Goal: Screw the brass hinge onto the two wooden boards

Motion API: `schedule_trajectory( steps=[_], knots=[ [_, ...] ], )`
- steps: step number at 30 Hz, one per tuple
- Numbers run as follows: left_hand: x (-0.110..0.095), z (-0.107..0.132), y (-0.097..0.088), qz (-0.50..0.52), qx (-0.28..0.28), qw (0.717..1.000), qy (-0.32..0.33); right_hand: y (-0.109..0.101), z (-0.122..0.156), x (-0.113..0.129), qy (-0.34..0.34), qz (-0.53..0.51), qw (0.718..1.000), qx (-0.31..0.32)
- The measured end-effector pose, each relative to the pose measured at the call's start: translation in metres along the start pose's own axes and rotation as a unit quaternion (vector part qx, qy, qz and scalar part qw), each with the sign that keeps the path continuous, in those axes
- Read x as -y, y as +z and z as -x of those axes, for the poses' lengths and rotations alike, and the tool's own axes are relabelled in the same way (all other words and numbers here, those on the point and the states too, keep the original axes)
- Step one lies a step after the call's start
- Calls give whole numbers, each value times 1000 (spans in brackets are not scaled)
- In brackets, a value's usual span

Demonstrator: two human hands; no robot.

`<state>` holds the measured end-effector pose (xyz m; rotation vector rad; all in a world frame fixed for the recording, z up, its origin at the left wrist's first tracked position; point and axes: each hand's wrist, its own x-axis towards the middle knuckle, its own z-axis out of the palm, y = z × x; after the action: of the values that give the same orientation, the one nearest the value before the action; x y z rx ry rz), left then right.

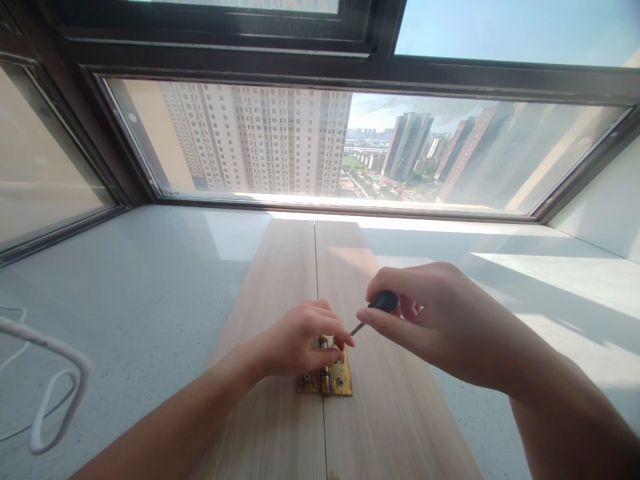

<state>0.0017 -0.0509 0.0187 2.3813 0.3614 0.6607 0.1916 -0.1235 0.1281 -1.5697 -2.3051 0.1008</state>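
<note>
A worn brass hinge [341, 385] lies across the seam between two pale wooden boards [280, 267], with screws showing in its near holes. My left hand [300, 337] rests over the hinge's far part, thumb and forefinger drawn together in a pinch. What sits between those fingertips, if anything, is too small to make out. A screwdriver [384, 301] with a black handle is gripped in my right hand [425, 313]. Its thin shaft slants down to the left, and its tip reaches the left fingertips, where they hide the exact contact.
The boards lie on a pale speckled sill [165, 293] below a dark-framed window [320, 207]. A white cable or bent tube [75, 360] loops in at the left edge. Tall buildings show through the glass. Sunlight and shadow cross the right side.
</note>
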Motion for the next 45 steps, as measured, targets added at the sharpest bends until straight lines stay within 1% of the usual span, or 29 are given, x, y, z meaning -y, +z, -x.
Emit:
schedule_trajectory(
  steps=[5, 11, 15, 20, 24, 27, 30, 32, 34, 35, 37, 39, 40, 41, 43, 45],
  knots=[
    [1, 0, 2, 10, 6, 1000, 3, -1, 1, 1, -5, 6, 1000, -6],
    [6, 0, 4, 31, -5, 999, 5, -1, 1, 1, -4, 8, 1000, -5],
    [6, 0, 2, 26, 3, 1000, 10, -1, 1, 2, -3, 5, 1000, -1],
    [1, 0, -9, 2, 34, 999, -21, 1, -2, -3, 2, -11, 1000, -8],
    [0, 1, -17, 3, 34, 998, -56, 7, -8, -11, 34, -11, 999, -22],
    [-2, 2, -19, 3, 28, 997, -73, 11, -10, -14, 52, 0, 999, -2],
    [-5, 1, -18, -2, 24, 997, -72, 17, -13, -18, 66, 4, 997, 27],
    [-6, 1, -17, -4, 12, 997, -77, 24, -17, -25, 77, -38, 996, 29],
    [0, 1, -20, -3, -29, 994, -104, 34, -23, -40, 102, -131, 986, 2],
    [5, 2, -22, 0, -67, 990, -126, 40, -26, -49, 138, -185, 972, -37],
    [23, 6, -32, -4, -147, 976, -162, 54, -32, -71, 183, -207, 957, -91],
    [46, 15, -44, 13, -256, 945, -203, 69, -37, -92, 229, -234, 936, -129],
    [58, 20, -51, 39, -316, 920, -229, 76, -39, -102, 250, -253, 924, -142],
    [69, 26, -56, 45, -355, 902, -242, 83, -40, -110, 269, -273, 911, -150],
    [88, 37, -64, 64, -392, 880, -260, 96, -40, -121, 290, -313, 890, -159],
    [100, 44, -66, 102, -408, 866, -271, 109, -38, -128, 295, -357, 872, -157]
  ],
)
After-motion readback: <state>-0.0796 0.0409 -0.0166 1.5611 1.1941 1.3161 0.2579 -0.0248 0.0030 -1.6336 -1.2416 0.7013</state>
